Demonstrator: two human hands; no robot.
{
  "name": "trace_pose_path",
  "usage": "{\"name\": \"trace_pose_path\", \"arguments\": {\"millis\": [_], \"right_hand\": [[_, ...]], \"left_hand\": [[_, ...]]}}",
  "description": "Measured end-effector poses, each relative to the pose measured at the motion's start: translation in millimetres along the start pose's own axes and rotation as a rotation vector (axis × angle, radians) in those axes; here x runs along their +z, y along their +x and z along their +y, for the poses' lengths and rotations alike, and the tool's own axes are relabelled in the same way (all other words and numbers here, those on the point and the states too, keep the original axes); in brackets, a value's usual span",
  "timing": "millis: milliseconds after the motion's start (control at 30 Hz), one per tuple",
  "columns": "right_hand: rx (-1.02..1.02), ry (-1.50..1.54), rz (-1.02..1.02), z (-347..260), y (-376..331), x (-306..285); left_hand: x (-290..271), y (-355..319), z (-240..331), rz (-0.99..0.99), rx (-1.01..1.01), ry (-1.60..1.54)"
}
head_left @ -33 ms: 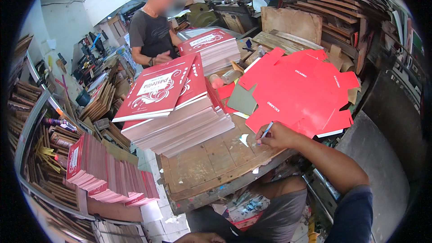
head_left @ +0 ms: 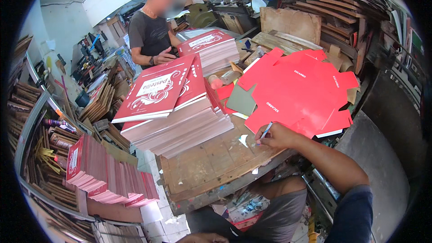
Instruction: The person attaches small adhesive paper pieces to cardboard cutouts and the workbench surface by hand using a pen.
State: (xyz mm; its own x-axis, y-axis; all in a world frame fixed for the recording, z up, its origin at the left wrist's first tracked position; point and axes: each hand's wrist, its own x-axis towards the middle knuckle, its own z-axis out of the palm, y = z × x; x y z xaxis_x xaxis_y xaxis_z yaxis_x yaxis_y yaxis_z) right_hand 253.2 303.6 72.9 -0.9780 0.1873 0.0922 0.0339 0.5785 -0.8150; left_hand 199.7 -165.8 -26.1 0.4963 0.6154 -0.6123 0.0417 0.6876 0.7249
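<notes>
Cluttered workshop; worn wooden desk (head_left: 202,166) carrying stacks of red printed card.

The right hand (head_left: 276,136) rests on the desk edge, fingers pinched around a thin blue-white pen (head_left: 266,131), touching the flat red die-cut sheets (head_left: 297,90). The left hand (head_left: 202,238) barely shows at the bottom edge; its grip cannot be determined. A co-worker (head_left: 150,33) stands behind the tall stack (head_left: 175,117).

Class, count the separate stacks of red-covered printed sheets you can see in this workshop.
3: a tall stack on the wooden workbench, one by the co-worker, one leaning on the left shelf. More may be hidden.
</notes>
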Motion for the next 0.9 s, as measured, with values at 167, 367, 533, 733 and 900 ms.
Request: {"name": "trace_pose_path", "arguments": {"millis": [167,367,533,733,900], "right_hand": [[0.007,0.038,-0.016,3,1,0],[0.044,-0.023,-0.005,-4,-1,-2],[-0.023,0.042,0.034,2,-1,0],[-0.001,-0.026,-0.015,-2,0,-2],[0.0,-0.005,0.001,-1,-1,-3]], "left_hand": [[10,14,26,0.033,0.297,-0.136],[32,10,74,0.184,0.486,-0.182],[33,17,100,0.052,0.71,-0.18],[11,45,91,-0.069,0.531,0.225],[10,57,72,-0.027,0.424,0.335]]}}
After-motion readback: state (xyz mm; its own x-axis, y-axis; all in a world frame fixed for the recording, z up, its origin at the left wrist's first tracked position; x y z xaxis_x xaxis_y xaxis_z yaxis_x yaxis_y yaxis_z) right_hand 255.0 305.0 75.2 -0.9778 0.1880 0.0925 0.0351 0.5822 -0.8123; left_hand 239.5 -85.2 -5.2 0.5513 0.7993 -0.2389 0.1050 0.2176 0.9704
